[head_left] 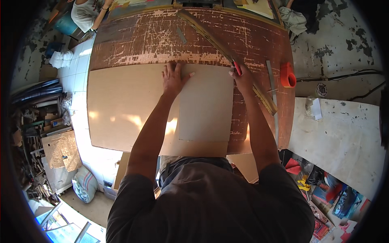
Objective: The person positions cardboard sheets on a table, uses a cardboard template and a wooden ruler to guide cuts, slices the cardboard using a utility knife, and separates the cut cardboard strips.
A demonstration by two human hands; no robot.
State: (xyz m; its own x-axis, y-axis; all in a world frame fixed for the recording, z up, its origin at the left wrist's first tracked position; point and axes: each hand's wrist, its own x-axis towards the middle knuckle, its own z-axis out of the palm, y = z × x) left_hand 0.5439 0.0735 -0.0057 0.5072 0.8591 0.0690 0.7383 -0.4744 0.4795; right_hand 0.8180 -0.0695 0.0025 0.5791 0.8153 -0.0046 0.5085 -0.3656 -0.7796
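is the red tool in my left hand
No, the red tool is in your right hand, while your left hand rests on the cardboard.

I can't make out the tip of the red tool (237,69), and the right hand (245,84) hides part of it from me. I also lose the cardboard (125,93) under the left hand (173,81) and the worktop (269,139) behind the right forearm (261,129). My view's top edge cuts off two people (84,16). The clutter (34,139) at far left is too small to sort.
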